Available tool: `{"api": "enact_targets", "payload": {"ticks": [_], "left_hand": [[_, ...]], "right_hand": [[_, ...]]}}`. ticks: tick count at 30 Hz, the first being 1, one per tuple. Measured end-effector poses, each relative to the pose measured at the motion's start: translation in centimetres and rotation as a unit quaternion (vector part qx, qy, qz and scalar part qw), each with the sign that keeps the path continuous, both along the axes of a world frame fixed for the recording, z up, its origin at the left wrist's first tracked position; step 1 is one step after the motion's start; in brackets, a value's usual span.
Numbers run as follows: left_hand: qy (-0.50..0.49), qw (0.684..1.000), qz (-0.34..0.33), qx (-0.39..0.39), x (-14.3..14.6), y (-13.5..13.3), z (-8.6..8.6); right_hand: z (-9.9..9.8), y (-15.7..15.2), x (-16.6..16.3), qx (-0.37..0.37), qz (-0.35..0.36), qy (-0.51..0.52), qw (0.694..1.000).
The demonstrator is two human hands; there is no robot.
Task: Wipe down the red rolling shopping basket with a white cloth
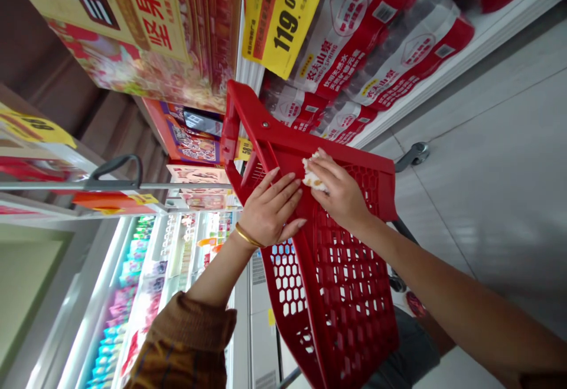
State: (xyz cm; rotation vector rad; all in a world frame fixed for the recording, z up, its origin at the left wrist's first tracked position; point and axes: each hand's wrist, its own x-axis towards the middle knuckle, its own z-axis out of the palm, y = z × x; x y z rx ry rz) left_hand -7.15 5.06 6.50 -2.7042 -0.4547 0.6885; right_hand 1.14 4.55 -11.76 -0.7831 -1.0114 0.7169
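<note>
Left hand [274, 207]: fingers spread, resting on the cart's red rim, nothing seen in its grasp.
Right hand [340, 191]: fingers bent over a white cloth [312, 180], against the side panel.
Red cart [309, 283]: wiping seems under way; what is finished or left cannot be told.
Bottle packs [339, 46]: "农夫山泉", "NONGFU SPRING".
Price tag [283, 20]: yellow, "119.00".
Gift box [155, 8]: "坚果".

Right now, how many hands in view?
2. Left hand, with gold bangle, at the red cart; right hand beside it, holding a white cloth. No others visible.
</note>
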Motion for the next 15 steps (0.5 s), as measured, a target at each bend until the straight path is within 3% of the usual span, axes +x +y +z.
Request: {"api": "enact_targets", "payload": {"ticks": [15], "left_hand": [[-0.017,0.999,-0.016,0.024,-0.2,-0.4,-0.4]], "right_hand": [[0.6,-3.0,2.7,0.033,0.128,-0.053,0.990]]}}
